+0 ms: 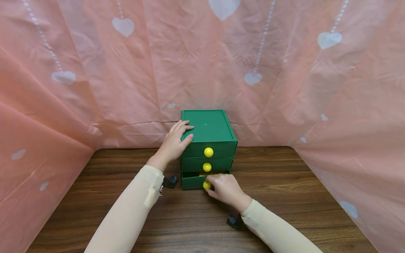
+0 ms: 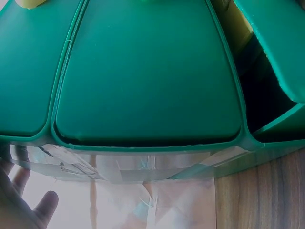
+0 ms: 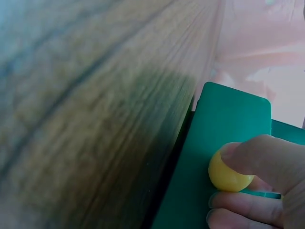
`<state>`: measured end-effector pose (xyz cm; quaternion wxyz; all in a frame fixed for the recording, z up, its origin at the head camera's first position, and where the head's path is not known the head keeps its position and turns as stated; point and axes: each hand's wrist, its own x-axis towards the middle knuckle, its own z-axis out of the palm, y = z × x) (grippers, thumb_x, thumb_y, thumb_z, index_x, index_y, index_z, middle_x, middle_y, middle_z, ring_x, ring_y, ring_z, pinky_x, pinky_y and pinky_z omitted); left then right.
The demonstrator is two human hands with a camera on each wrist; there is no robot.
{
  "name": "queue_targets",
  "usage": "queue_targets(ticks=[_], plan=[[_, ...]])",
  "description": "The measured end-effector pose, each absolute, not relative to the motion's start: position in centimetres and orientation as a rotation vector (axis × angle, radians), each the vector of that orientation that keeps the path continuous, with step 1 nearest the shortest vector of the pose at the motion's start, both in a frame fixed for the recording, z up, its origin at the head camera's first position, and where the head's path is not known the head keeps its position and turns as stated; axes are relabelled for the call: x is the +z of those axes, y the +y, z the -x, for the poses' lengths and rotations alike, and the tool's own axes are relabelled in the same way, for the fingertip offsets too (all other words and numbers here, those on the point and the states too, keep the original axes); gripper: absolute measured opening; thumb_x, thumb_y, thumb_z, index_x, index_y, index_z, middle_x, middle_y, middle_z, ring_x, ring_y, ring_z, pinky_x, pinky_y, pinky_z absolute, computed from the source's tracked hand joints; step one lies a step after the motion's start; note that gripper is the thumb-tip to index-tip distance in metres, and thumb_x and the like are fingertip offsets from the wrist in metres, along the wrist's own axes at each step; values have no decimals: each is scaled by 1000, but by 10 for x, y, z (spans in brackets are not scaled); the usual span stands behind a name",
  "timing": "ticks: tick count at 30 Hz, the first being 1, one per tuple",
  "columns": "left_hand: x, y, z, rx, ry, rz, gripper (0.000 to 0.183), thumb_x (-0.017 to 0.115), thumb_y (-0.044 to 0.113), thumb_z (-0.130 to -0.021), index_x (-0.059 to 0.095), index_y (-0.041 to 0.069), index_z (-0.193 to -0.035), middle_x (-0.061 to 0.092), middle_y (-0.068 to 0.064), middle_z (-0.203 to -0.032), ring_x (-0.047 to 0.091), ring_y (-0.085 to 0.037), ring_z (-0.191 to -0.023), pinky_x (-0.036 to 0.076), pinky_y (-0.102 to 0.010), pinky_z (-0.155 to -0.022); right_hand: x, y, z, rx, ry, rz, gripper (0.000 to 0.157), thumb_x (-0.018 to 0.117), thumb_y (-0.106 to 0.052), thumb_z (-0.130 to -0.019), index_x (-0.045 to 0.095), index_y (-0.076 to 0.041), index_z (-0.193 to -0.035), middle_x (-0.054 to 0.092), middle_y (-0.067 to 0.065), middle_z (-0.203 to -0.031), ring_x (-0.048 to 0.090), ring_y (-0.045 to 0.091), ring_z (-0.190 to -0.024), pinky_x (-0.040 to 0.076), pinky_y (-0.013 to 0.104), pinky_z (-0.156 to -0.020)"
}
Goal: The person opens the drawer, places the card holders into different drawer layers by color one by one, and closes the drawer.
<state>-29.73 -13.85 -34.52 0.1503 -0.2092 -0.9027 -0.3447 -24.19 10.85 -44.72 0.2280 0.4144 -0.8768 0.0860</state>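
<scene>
A green cabinet (image 1: 205,126) with three stacked drawers and yellow ball knobs stands on the table. Its bottom drawer (image 1: 191,182) is pulled partly out, and something yellow shows inside it. My right hand (image 1: 226,189) pinches the bottom drawer's yellow knob (image 3: 226,174) between thumb and fingers. On the cabinet's upper left edge rests my left hand (image 1: 175,142), fingers spread over the top. The middle drawer (image 2: 147,71) and the top drawer (image 1: 193,150) are closed. In the left wrist view only part of the left hand shows, beside the cabinet's side wall.
The brown wood-grain table (image 1: 126,182) spreads around the cabinet. A pink curtain (image 1: 202,70) with white hearts hangs behind and along both sides. Dark wrist cameras are strapped at both of my wrists, close to the tabletop.
</scene>
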Motion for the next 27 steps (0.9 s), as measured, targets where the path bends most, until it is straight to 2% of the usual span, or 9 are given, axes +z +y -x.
queue_targets(ticks=[17,27], plan=[[-346,-139,297,-982,-2584,611,47,43,45,-106,51,21,-145,28,1,-162,9,-23,-153,11,-63,-117,-447,106,249,283,-2461,-1098,19,84,-26,-80,72,-18,-92,68,-6,-76,57,8,-63,48,28,-54],[-346,-138,297,-995,-2579,608,47,43,45,-106,51,21,-145,28,1,-162,8,-20,-153,11,-61,-118,-447,104,253,260,-2457,-1081,23,86,-30,-79,76,-18,-95,71,-7,-80,61,8,-65,50,28,-54]])
